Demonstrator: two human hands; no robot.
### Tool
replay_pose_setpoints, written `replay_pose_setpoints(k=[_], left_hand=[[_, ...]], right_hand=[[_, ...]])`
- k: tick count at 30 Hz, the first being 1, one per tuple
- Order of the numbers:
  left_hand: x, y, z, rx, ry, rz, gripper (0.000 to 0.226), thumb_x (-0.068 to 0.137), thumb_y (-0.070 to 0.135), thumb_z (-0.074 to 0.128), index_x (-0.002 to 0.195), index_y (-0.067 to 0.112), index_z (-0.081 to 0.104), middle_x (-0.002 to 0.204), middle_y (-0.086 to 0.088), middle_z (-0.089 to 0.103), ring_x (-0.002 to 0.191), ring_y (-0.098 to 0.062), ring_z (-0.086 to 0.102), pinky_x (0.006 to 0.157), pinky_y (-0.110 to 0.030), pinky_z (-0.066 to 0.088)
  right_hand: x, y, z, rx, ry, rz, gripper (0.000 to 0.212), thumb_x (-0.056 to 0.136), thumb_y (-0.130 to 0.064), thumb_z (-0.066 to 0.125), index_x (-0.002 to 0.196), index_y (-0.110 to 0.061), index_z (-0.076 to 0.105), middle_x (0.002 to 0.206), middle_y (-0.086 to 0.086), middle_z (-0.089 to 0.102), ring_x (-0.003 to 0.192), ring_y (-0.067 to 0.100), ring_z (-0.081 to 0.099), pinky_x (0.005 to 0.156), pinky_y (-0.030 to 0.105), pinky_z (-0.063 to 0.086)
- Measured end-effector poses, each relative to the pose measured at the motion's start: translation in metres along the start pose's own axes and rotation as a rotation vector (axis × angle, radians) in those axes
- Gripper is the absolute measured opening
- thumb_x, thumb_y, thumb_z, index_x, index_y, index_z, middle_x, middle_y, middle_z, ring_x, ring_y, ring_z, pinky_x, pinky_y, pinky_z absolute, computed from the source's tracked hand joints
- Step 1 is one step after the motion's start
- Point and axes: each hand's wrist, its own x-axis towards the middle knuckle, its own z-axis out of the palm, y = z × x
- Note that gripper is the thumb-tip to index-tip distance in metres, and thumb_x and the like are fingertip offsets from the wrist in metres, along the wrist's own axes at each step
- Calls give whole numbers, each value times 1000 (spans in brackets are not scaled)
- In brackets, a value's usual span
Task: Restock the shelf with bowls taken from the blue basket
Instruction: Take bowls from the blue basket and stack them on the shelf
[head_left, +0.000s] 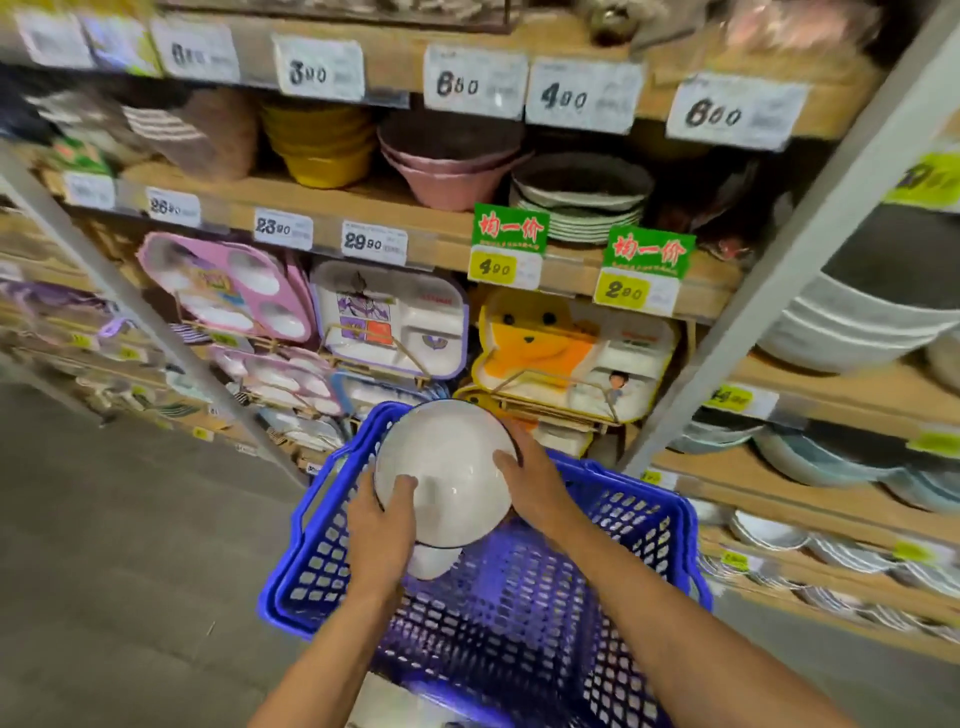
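- Head view: a white, glossy, round ceramic bowl with a thin dark rim (452, 467) sits just below the frame's centre. It is held in the air over the far end of the blue perforated plastic basket (639, 519), which fills the 6 o'clock area.
- The left hand (382, 525) holds the bowl's edge at about 7 o'clock. The right hand (530, 483) holds it at about 3 o'clock.
- The fingers (402, 486) of both hands are curled round the edge, thumbs on the surface facing the camera, the rest hidden behind.
- Handling, as I judge it: stiff, fairly heavy for its size, slick with glaze, and liable to chip or shatter if knocked on the wooden shelf (363, 202) at 12 o'clock.
- The best hold is at the rim on opposite sides, as here, or with a palm under the base. It should be set down gently.
- Count: two hands and one bowl plainly held.
- One more white rounded piece (431, 564) lies just below it at 6 o'clock. I cannot tell whether it is nested or separate.
- The basket's rim looks doubled on the left, so there are possibly two baskets stacked.
- On the shelf stand one stack of yellow bowls (322, 145) at 11 o'clock and one of pink bowls (447, 166) at 12 o'clock, too blurred to count singly.
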Motion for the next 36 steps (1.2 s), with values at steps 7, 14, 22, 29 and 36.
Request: replay_pose_setpoints(k=[7, 14, 22, 29, 36], left_hand=[[-42, 107, -16, -328, -213, 358, 56, 77, 33, 44, 132, 43, 49, 139, 8, 46, 123, -13, 47, 90, -26, 41], [-97, 173, 1, -774, -427, 341, 51, 75, 25, 44, 123, 27, 62, 125, -1, 62, 107, -16, 62, 69, -23, 54], [-195, 215, 71, -788, -621, 269, 41, 92, 15, 37, 122, 22, 63, 106, 4, 70, 91, -13, 67, 67, -26, 55], [-270, 244, 146, -735, -656, 224, 39, 94, 18, 37, 124, 20, 62, 109, -1, 71, 96, -20, 67, 67, -30, 53], [-318, 263, 213, -719, -644, 195, 36, 96, 22, 38, 119, 19, 66, 96, 1, 76, 91, -21, 69, 64, -31, 53]], right_hand=[[-68, -100, -43, 356, 216, -110, 39, 97, -6, 42, 113, -38, 58, 108, -18, 62, 98, 10, 62, 75, 25, 57], [-143, -147, -88, 437, 353, -190, 20, 98, -34, 45, 109, -38, 61, 115, -10, 65, 107, 10, 61, 95, 28, 47], [-216, -137, -175, 747, 559, -357, 37, 98, -40, 45, 132, -29, 56, 129, -3, 63, 120, 17, 58, 103, 39, 45], [-262, -122, -269, 797, 627, -349, 36, 96, -42, 46, 122, -24, 63, 115, 1, 71, 110, 20, 64, 88, 33, 50], [-281, -108, -350, 697, 643, -367, 32, 98, -32, 41, 116, -21, 66, 112, -1, 71, 107, 19, 65, 88, 35, 51]])
